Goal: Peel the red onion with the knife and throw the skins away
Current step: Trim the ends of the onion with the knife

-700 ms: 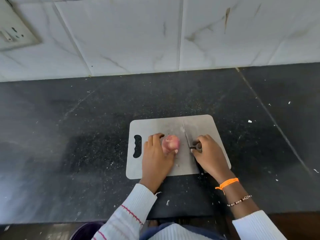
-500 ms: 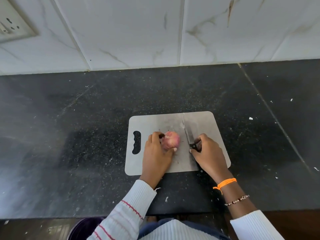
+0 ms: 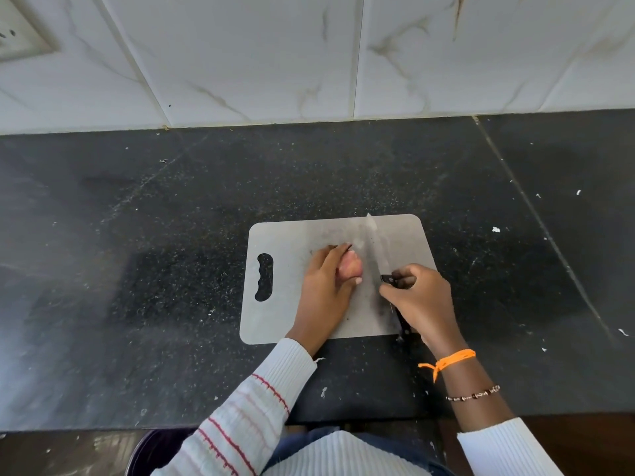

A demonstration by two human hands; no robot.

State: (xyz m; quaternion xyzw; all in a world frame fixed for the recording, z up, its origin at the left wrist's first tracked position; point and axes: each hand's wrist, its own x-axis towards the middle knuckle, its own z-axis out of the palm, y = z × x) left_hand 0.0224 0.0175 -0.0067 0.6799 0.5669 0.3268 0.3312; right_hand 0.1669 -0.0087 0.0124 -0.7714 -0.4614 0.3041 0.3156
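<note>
Here, one grey cutting board (image 3: 285,242) lies on the dark countertop (image 3: 137,235), and everything else sits on it: one red onion (image 3: 351,268), one knife (image 3: 376,249) and two hands. The onion rests near the board's middle, right of its handle slot. The left hand (image 3: 324,290) curls around the onion, fingers over its top and thumb at its near side. The right hand (image 3: 421,300) is closed around the knife's black handle at the board's near right corner, blade pointing toward the far edge, just right of the onion.
</note>
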